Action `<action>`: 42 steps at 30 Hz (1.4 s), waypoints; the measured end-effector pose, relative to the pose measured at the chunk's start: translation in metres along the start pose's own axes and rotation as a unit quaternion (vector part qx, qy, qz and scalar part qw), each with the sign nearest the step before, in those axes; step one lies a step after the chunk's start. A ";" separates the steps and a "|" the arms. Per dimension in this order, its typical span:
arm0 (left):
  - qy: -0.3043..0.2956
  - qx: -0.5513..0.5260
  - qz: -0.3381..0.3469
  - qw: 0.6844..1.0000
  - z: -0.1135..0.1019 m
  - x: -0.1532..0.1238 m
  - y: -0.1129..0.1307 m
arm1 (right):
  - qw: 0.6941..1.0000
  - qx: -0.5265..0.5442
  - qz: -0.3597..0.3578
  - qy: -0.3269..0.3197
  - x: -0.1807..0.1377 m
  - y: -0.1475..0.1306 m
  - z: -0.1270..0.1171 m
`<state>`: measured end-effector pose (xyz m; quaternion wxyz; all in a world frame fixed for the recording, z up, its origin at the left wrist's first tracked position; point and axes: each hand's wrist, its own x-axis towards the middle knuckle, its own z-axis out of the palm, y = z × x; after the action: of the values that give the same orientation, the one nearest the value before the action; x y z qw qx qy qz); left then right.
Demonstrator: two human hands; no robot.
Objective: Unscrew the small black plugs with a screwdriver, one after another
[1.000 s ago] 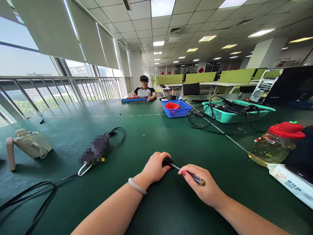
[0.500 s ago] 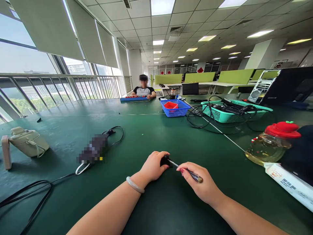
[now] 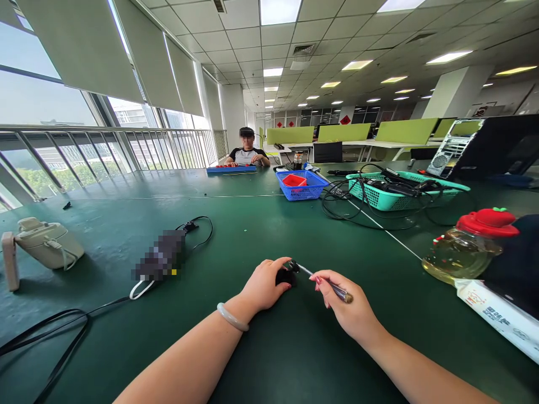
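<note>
My left hand (image 3: pixel 266 283), with a pale bangle on the wrist, is curled round a small black object (image 3: pixel 286 276) on the green table. The palm and fingers hide much of it, so its kind cannot be made out. In my right hand (image 3: pixel 343 300) is a screwdriver (image 3: pixel 337 290) with a thin metal shaft and a dark handle, gripped like a pen. Its shaft slants up to the left. The tip meets a small black part (image 3: pixel 294 266) at the upper edge of the object, beside my left fingertips; whether that part is attached is unclear.
Left lie a pixelated dark device (image 3: pixel 160 255) with cables and a beige bottle (image 3: pixel 50 244). Right are a red-lidded bottle (image 3: pixel 467 247) and a white packet (image 3: pixel 497 317). Beyond stand a blue basket (image 3: pixel 302 191) and a teal basket (image 3: pixel 379 199) with cables. A person (image 3: pixel 247 152) sits opposite.
The screwdriver tip has shifted slightly upward, and a small black part now shows at it above the object. My right hand moved a little to the right; my left hand stayed put.
</note>
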<state>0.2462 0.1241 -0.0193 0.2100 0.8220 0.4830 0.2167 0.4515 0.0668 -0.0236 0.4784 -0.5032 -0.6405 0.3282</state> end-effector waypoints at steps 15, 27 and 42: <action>-0.010 0.034 0.034 0.999 0.001 -0.001 0.000 | 0.999 0.050 0.009 -0.006 -0.001 -0.004 -0.002; -0.024 0.018 0.023 0.999 -0.001 -0.001 0.004 | 0.998 0.037 0.033 -0.034 0.002 -0.001 -0.002; -0.059 0.003 0.019 0.998 -0.003 -0.001 0.006 | 0.993 0.074 0.077 -0.042 0.005 0.000 -0.002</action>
<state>0.2485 0.1207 -0.0134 0.2319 0.8430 0.4546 0.1701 0.4532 0.0718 -0.0220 0.4601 -0.5000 -0.5934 0.4315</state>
